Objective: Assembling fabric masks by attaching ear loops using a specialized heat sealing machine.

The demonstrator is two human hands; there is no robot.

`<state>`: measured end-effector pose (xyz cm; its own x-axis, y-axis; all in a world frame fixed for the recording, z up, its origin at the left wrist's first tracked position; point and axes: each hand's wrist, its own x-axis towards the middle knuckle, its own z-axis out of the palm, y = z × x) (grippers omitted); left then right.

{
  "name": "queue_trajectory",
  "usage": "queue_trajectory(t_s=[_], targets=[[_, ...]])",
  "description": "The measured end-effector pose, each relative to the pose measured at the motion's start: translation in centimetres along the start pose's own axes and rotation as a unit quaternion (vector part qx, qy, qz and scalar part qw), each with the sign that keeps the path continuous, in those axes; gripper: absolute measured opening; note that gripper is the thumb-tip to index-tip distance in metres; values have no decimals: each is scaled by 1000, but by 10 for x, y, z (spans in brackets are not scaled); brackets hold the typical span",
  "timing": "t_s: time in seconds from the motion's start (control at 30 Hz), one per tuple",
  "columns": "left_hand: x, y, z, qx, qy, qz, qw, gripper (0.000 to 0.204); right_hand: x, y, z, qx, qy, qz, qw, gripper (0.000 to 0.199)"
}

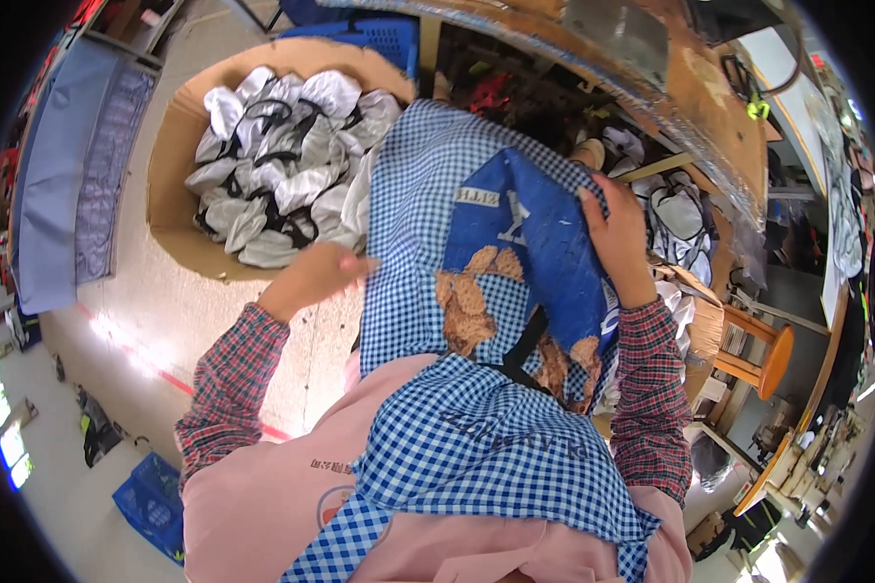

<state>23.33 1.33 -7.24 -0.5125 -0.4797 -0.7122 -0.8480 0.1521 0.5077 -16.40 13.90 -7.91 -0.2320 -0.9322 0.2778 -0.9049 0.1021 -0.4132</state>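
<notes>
A blue-and-white checked apron (408, 185) covers my lap, with a worn blue patch (544, 214) on it that is flaking to brown. At the apron's left edge, my left hand (319, 276) is closed, its fingertips pinching the cloth. My right hand (622, 233) lies at the right edge near my knee, thumb on top and fingers around the fabric; part of the grip is hidden. Left of my lap stands a large open cardboard box (170, 194) filled with white cloth pieces (306, 160) that have black bands.
A worn wooden workbench (690, 107) runs across the far right, close above my knees. More white and black pieces (679, 209) lie beneath it, beside a wooden stool (774, 361). Blue-grey sheeting (58, 175) hangs at the left. A blue bag (151, 505) sits on the floor at lower left.
</notes>
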Motion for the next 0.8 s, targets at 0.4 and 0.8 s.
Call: queue_trajectory(t_s=[0.4, 0.8], targets=[[-92, -53, 79, -472, -223, -90, 848, 28, -2, -4, 4, -15, -13, -2, 1000, 26], [-119, -55, 110, -746, -11, -211, 632, 9, 0, 2, 2, -13, -13, 25, 1000, 25]])
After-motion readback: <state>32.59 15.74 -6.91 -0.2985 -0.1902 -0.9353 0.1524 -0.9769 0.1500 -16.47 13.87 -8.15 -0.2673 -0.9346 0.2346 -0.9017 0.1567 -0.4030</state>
